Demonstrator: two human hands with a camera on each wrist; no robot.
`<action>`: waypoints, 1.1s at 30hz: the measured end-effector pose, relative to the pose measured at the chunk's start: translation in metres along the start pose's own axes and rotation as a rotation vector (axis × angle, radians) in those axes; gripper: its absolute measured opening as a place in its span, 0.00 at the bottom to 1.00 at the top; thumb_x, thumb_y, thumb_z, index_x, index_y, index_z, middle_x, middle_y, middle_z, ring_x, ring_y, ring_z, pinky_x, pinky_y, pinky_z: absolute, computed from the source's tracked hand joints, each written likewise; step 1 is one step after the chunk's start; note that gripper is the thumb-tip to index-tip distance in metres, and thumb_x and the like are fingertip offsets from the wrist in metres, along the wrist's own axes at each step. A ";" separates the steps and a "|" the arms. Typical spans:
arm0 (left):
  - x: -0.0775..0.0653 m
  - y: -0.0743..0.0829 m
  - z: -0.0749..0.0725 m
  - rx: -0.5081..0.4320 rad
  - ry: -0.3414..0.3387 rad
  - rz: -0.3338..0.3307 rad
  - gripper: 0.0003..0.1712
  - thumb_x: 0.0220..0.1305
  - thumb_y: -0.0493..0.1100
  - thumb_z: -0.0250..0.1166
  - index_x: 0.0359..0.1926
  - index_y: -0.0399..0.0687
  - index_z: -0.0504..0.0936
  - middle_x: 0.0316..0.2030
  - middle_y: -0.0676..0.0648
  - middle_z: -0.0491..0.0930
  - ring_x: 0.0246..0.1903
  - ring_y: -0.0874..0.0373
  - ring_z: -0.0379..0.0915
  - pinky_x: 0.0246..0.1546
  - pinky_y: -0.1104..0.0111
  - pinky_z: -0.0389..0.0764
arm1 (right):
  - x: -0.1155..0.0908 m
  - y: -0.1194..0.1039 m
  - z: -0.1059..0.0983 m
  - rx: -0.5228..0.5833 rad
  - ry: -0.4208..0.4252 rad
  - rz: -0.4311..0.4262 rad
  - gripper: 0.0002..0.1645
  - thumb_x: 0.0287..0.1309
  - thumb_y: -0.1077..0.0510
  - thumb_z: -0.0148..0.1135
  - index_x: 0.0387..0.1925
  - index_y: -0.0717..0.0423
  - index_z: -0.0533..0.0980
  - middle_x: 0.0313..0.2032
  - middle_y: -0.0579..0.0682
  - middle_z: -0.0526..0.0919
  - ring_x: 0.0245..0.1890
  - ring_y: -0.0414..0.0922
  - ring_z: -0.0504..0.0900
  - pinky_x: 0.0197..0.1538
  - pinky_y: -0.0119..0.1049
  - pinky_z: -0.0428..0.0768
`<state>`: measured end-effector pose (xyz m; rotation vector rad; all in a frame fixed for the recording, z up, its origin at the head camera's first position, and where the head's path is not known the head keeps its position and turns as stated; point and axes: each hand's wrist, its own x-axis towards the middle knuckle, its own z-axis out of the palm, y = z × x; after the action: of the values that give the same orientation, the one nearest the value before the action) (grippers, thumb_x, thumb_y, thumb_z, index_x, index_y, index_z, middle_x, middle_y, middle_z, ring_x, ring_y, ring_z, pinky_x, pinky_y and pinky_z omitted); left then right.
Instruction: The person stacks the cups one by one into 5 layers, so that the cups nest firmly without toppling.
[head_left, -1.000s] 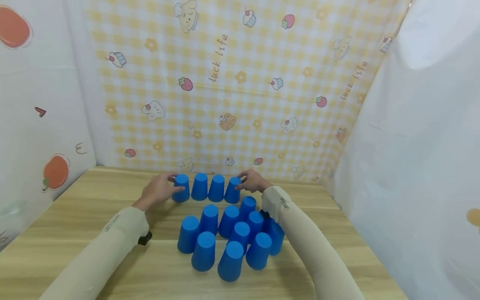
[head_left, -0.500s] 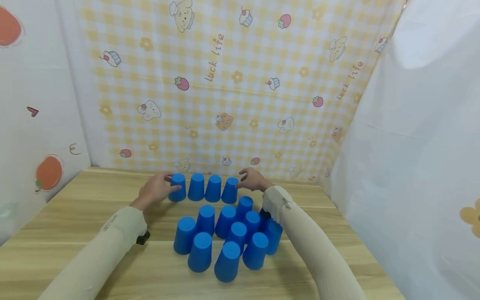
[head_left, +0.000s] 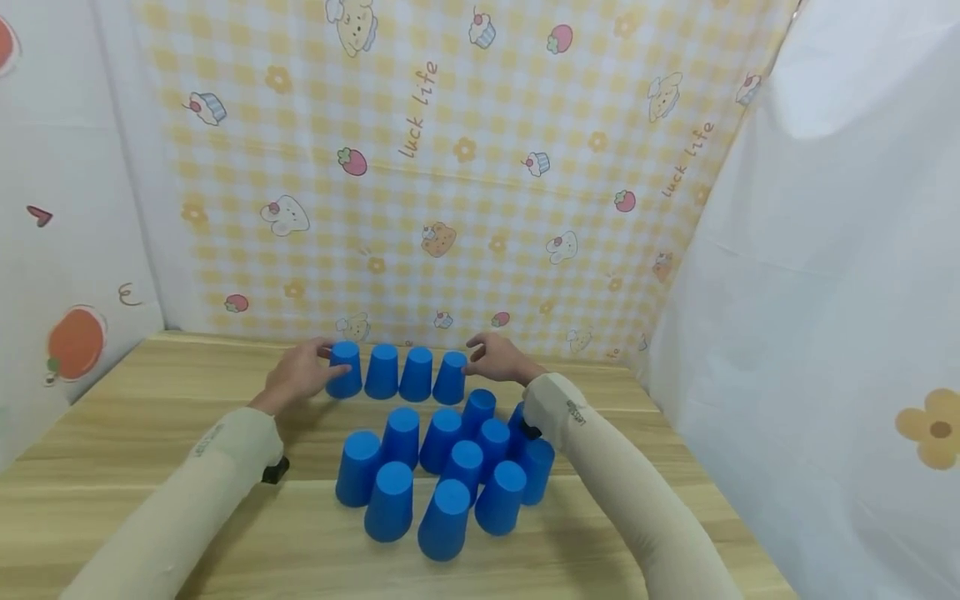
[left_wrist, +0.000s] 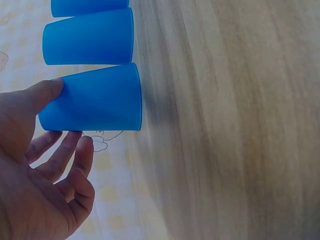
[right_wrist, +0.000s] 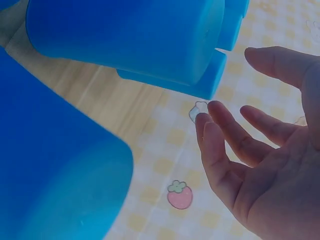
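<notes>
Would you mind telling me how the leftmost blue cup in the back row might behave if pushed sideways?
The leftmost cup looks thin, smooth plastic, so probably light and slides easily. Upside down on its wide rim, it seems fairly stable. The left hand touches it, so it may bump its neighbour.

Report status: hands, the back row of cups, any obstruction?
Left hand thumb touching leftmost cup of the back row; fingers relaxed. Right hand open beside rightmost cup, contact unclear. Cluster of upturned blue cups between the forearms.
</notes>
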<state>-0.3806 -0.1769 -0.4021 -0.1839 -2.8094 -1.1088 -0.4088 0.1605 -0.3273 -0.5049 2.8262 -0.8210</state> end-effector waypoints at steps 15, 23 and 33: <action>0.005 -0.003 0.001 0.000 -0.021 -0.008 0.35 0.69 0.55 0.63 0.65 0.36 0.69 0.61 0.30 0.72 0.59 0.31 0.69 0.52 0.39 0.73 | -0.025 0.013 -0.005 -0.057 -0.025 -0.064 0.23 0.63 0.56 0.65 0.57 0.61 0.76 0.51 0.58 0.83 0.52 0.52 0.81 0.51 0.44 0.82; -0.001 -0.007 0.003 0.002 -0.038 -0.039 0.37 0.69 0.55 0.63 0.65 0.32 0.68 0.62 0.28 0.70 0.60 0.30 0.67 0.54 0.39 0.73 | -0.032 0.023 -0.007 -0.002 -0.011 -0.062 0.18 0.63 0.56 0.66 0.53 0.59 0.79 0.48 0.55 0.84 0.48 0.50 0.83 0.48 0.43 0.83; -0.021 0.007 -0.003 0.035 -0.006 -0.043 0.31 0.70 0.49 0.61 0.65 0.32 0.69 0.63 0.28 0.69 0.62 0.29 0.64 0.54 0.37 0.71 | -0.033 0.031 -0.011 0.053 -0.042 -0.097 0.18 0.63 0.55 0.66 0.52 0.58 0.79 0.45 0.52 0.86 0.46 0.48 0.84 0.49 0.43 0.83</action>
<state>-0.3584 -0.1750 -0.3981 -0.1235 -2.8486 -1.0681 -0.3890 0.2025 -0.3335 -0.6480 2.7523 -0.8887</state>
